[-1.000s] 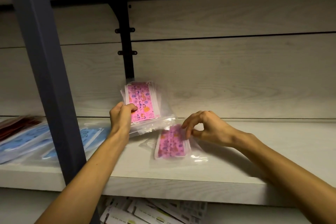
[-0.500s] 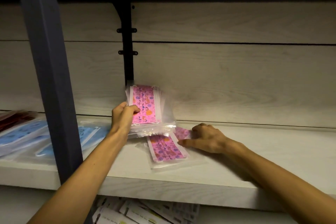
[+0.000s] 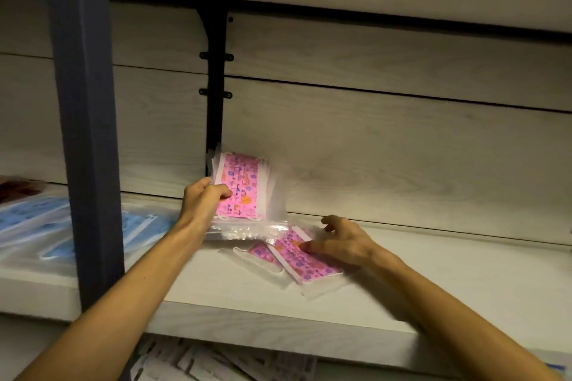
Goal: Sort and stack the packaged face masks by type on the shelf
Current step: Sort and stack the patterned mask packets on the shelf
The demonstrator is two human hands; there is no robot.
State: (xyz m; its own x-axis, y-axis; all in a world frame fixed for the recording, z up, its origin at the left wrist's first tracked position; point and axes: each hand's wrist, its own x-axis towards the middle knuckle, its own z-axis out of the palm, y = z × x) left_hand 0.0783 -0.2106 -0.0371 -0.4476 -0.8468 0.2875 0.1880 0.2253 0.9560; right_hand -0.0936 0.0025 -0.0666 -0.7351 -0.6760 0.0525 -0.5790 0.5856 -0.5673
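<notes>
My left hand point(image 3: 202, 206) grips a stack of pink patterned masks point(image 3: 244, 187) in clear bags, held upright on its edge against the back wall of the white shelf point(image 3: 433, 284). In front of it two more pink packaged masks point(image 3: 297, 258) lie flat on the shelf, one overlapping the other. My right hand point(image 3: 337, 241) rests on the upper of these with fingers spread and loosely bent. Blue packaged masks point(image 3: 136, 227) lie flat to the left, behind the post.
A dark blue upright post point(image 3: 83, 133) stands at the shelf's front left. A black bracket point(image 3: 215, 77) runs up the back wall. More blue masks point(image 3: 28, 219) and a dark red pack point(image 3: 18, 187) lie far left. Printed packs point(image 3: 223, 362) sit on the shelf below.
My right hand has slid the flat pink mask to the right, uncovering a second one beneath it. The upright stack in my left hand has barely moved.
</notes>
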